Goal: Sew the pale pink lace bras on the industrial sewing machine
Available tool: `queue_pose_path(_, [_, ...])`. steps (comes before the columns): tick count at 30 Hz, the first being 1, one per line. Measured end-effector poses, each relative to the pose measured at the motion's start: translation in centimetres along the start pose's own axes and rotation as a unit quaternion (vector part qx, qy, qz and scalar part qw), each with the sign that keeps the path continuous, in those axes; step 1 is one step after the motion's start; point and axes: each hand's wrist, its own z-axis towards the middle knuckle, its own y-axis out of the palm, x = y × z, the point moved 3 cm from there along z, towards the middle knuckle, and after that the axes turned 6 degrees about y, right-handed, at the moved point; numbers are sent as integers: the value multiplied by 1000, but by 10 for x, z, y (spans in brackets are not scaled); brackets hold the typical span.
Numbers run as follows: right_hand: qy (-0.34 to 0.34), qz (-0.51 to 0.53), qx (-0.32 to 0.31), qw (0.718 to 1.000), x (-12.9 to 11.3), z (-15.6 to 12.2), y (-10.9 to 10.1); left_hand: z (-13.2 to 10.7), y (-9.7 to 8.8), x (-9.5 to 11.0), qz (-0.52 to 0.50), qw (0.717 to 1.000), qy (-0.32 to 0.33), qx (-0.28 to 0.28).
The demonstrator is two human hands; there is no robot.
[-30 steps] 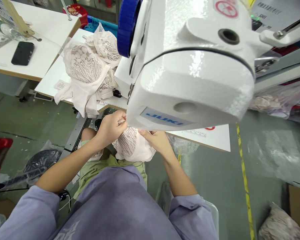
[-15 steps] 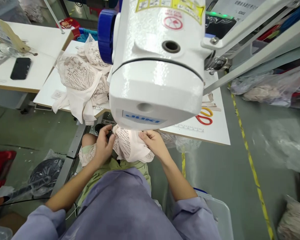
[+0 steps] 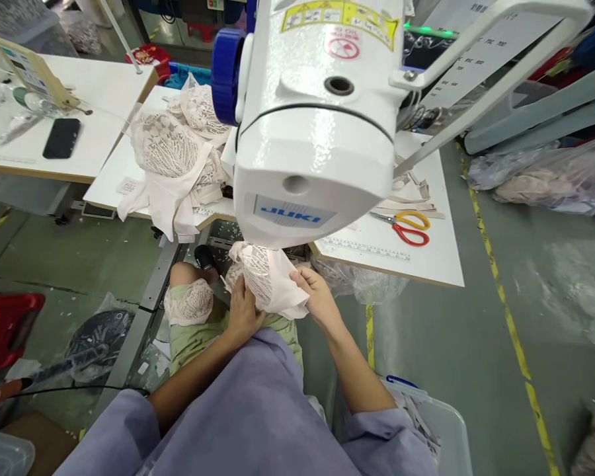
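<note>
A pale pink lace garment piece (image 3: 268,277) hangs from under the head of a white sewing machine (image 3: 312,125) with a blue handwheel (image 3: 225,66). My left hand (image 3: 242,311) grips the piece from its lower left side, fingers closed on the fabric. My right hand (image 3: 315,294) pinches its right edge. Another lace piece (image 3: 188,301) lies over my left knee.
A heap of lace garments (image 3: 176,155) lies on the white table (image 3: 436,258) left of the machine. Red-and-yellow scissors (image 3: 404,225) and fabric strips lie at its right. A black phone (image 3: 62,137) rests on the neighbouring table. A clear bin (image 3: 441,430) stands at my right.
My left hand dropped from the machine's underside to the lower left of the lace piece. The piece now hangs lower, and my view shifted so the scissors show.
</note>
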Motion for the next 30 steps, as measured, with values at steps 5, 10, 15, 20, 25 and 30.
queue_pose_path(5, [5, -36, 4, 999, 2, -8, -10, -7, -33, -40, 32, 999, -18, 28])
queue_pose_path(10, [15, -195, 115, 974, 26, -25, -78, 5, -75, -55, 75, 992, -12, 101])
queue_pose_path(15, [157, -444, 179, 864, 84, -39, -153, 6, -28, -29, 102, 989, 98, -29])
queue_pose_path(20, [36, -475, 153, 866, 105, -11, -112, -10, 2, -13, 45, 990, 105, -88])
queue_pose_path(25, [-121, -427, 69, 894, 111, 34, -12, -20, -45, -63, 46, 997, -34, -48])
queue_pose_path(30, [-89, -455, 47, 885, 144, 22, 30, -69, -115, -162, 118, 930, -346, 30])
